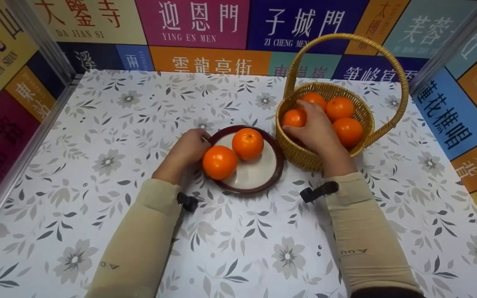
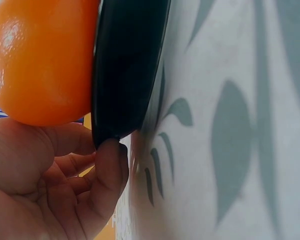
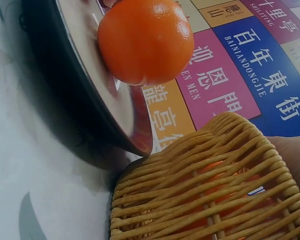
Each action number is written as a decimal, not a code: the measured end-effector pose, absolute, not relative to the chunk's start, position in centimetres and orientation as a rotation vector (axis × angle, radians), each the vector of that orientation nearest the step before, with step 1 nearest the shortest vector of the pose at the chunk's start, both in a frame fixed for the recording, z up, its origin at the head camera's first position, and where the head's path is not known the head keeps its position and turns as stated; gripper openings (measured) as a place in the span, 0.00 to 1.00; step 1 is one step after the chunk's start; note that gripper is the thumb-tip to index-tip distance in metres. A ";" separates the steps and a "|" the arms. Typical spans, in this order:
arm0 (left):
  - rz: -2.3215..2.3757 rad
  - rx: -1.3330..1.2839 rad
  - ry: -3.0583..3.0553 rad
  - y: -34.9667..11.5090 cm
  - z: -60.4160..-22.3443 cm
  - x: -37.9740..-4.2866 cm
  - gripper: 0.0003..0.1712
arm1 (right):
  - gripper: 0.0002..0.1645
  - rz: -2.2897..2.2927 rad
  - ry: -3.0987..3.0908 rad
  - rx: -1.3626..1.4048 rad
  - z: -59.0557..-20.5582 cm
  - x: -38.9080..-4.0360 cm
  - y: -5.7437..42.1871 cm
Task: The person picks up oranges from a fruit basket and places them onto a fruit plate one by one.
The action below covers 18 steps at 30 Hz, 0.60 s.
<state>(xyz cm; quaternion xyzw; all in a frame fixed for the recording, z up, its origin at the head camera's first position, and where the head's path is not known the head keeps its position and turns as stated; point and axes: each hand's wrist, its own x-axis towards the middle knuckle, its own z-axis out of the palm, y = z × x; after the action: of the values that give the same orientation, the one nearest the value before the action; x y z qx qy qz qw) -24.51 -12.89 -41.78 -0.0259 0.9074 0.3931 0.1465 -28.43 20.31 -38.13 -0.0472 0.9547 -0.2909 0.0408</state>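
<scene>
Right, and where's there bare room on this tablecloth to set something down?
Bare tablecloth lies between the sleeves, in front of the plate, and left of the left hand. It's crowded where plate and basket sit side by side, and inside the basket, where the right hand is among oranges.

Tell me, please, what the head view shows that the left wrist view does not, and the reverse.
Only the head view shows the basket, the four oranges visible in it, and the right hand around one of them. Only the left wrist view shows the palm side of the left hand and the plate in profile. Both show the left hand, the plate, an orange on it and the leaf-patterned tablecloth.
</scene>
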 end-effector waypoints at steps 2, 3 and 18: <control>1.129 -0.082 2.608 -12.9 -41.7 -24.5 0.15 | 0.52 -0.887 2.914 -0.147 -38.2 -28.5 20.3; 1.127 -0.085 2.606 -12.9 -41.7 -24.5 0.15 | 0.52 -0.887 2.909 -0.146 -38.3 -28.5 20.4; 1.094 -0.037 2.648 -12.9 -41.9 -24.5 0.15 | 0.51 -0.807 2.869 -0.131 -38.4 -28.4 20.5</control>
<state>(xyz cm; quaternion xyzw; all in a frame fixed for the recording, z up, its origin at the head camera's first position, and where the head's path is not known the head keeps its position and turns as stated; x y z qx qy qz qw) -24.53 -12.93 -41.92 -0.0127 0.9153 0.3782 0.1376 -28.43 20.46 -38.39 -0.0437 0.9587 -0.2696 0.0789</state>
